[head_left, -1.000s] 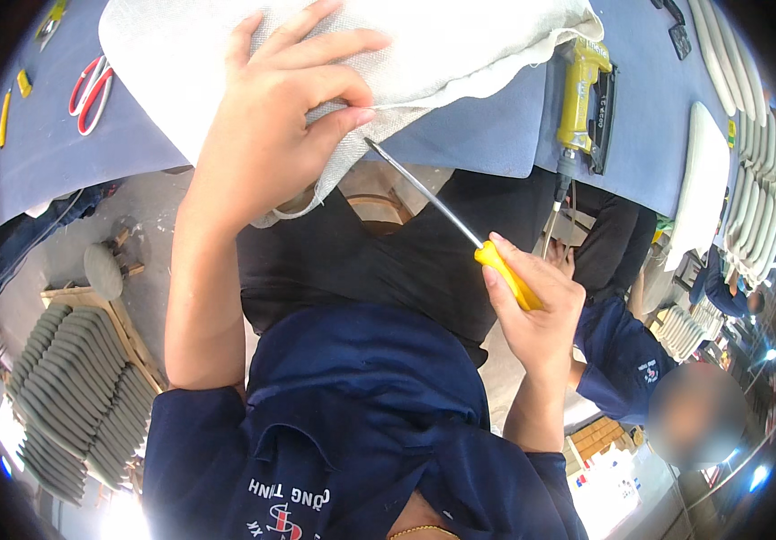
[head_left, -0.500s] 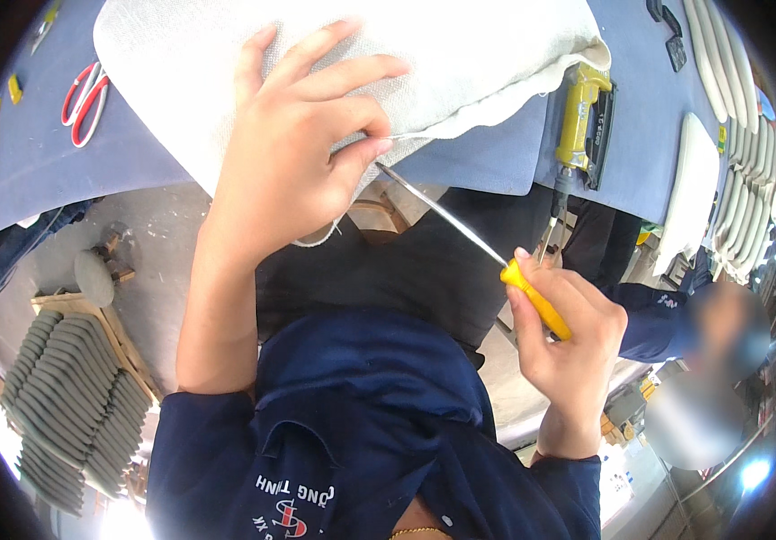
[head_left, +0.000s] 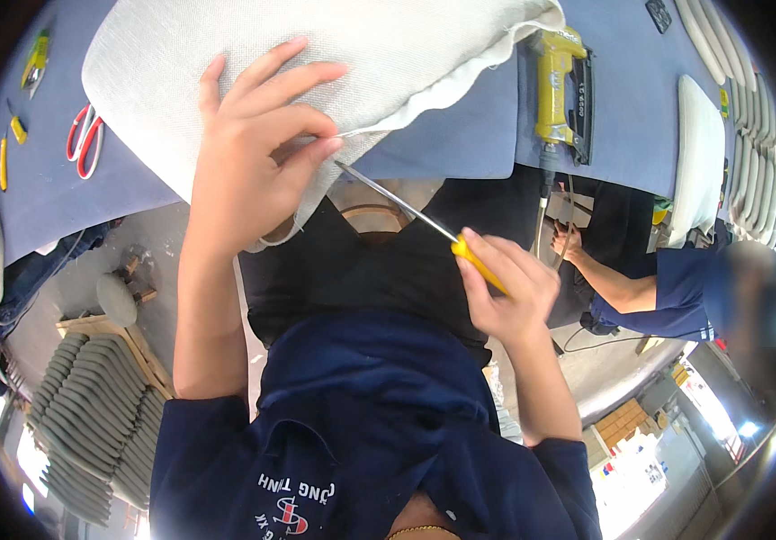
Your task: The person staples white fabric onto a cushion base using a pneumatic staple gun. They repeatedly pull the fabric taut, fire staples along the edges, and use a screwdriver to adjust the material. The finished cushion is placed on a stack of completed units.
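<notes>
A light grey woven-fabric cushion (head_left: 154, 81) lies at the near edge of the blue-topped table, with a ruffled loose fabric edge on its right side. My left hand (head_left: 257, 153) rests on it, thumb and index finger pinching the fabric edge, the other fingers spread over the cloth. In my right hand (head_left: 518, 292) is a screwdriver (head_left: 397, 200), held by its yellow handle. Its long metal shaft slants up to the left, and the tip meets the fabric just below my left thumb; whether it is under the cloth I cannot tell.
A yellow staple gun (head_left: 554, 94) with a hose lies right of the cushion. Red-and-white-handled scissors (head_left: 89, 144) and a yellow cutter (head_left: 35, 63) lie left. Stacked cushions (head_left: 752, 180) stand far right, others (head_left: 91, 405) on the floor at left. A co-worker's arm (head_left: 617, 286) shows at right.
My hands, the screwdriver and the cushion have shifted left in the view, with the tip still at the pinched fabric. The co-worker's arm now shows more fully.
</notes>
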Demonstrator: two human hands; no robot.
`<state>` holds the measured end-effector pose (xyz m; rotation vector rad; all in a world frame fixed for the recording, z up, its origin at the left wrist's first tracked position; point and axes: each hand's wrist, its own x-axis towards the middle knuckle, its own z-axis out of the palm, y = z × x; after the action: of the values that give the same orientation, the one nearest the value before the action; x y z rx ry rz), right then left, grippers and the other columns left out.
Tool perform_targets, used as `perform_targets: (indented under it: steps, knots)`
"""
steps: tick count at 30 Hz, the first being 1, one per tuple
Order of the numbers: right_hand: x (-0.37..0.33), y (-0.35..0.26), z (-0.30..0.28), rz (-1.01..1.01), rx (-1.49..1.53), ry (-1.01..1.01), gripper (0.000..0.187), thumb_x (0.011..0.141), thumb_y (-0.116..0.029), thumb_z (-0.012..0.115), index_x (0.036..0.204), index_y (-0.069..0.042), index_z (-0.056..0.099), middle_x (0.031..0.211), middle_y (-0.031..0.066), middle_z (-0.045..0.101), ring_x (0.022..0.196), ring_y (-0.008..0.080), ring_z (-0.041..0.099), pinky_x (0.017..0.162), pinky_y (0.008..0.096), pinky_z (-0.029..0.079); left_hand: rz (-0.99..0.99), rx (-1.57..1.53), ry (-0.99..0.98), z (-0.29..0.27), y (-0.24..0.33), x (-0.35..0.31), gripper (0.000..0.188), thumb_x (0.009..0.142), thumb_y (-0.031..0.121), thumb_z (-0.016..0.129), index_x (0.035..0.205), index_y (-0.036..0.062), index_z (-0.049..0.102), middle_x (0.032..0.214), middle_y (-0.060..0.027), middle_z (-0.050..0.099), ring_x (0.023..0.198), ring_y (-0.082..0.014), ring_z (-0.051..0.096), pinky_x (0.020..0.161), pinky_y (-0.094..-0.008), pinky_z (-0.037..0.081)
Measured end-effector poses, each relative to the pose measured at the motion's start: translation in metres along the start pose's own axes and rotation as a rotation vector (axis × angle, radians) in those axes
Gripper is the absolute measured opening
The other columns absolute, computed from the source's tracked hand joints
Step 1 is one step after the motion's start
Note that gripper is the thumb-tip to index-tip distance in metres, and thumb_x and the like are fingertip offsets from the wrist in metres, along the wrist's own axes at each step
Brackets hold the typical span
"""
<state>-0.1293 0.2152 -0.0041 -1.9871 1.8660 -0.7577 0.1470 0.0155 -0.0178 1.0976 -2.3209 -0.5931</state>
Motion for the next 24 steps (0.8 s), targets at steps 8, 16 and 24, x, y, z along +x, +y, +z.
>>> perform_targets:
  steps: [8, 16, 24]
  knots:
    - [-0.034, 0.042, 0.076, 0.209, 0.435, 0.054, 0.029, 0.100, -0.009, 0.087, 0.129, -0.003, 0.085, 0.113, 0.0171, 0.087, 0.099, 0.0322, 0.086, 0.090, 0.0369, 0.067, 0.051, 0.035, -0.017, -0.003, -0.002, -0.002, 0.018, 0.084, 0.012, 0.095, 0.090, 0.0141, 0.079, 0.152, 0.0004, 0.079, 0.162, -0.0309, 0.056, 0.139, -0.0698, 0.016]
    - [-0.047, -0.004, 0.044, 0.449, 0.455, -0.104, 0.033, 0.108, -0.012, 0.080, 0.139, -0.002, 0.082, 0.109, 0.0185, 0.086, 0.095, 0.0256, 0.083, 0.088, 0.0342, 0.063, 0.052, 0.120, -0.096, -0.007, 0.015, 0.002, 0.022, 0.082, 0.005, 0.087, 0.091, 0.0143, 0.069, 0.164, -0.0002, 0.069, 0.167, -0.0356, 0.047, 0.140, -0.0695, 0.013]
    - [-0.052, -0.001, 0.067, 0.423, 0.597, -0.070, 0.032, 0.110, -0.012, 0.078, 0.139, 0.000, 0.081, 0.099, 0.0158, 0.082, 0.085, 0.0249, 0.079, 0.076, 0.0343, 0.061, 0.028, 0.074, -0.113, -0.006, 0.009, 0.001, 0.022, 0.083, 0.006, 0.087, 0.089, 0.0142, 0.068, 0.165, -0.0017, 0.070, 0.168, -0.0366, 0.046, 0.140, -0.0691, 0.009]
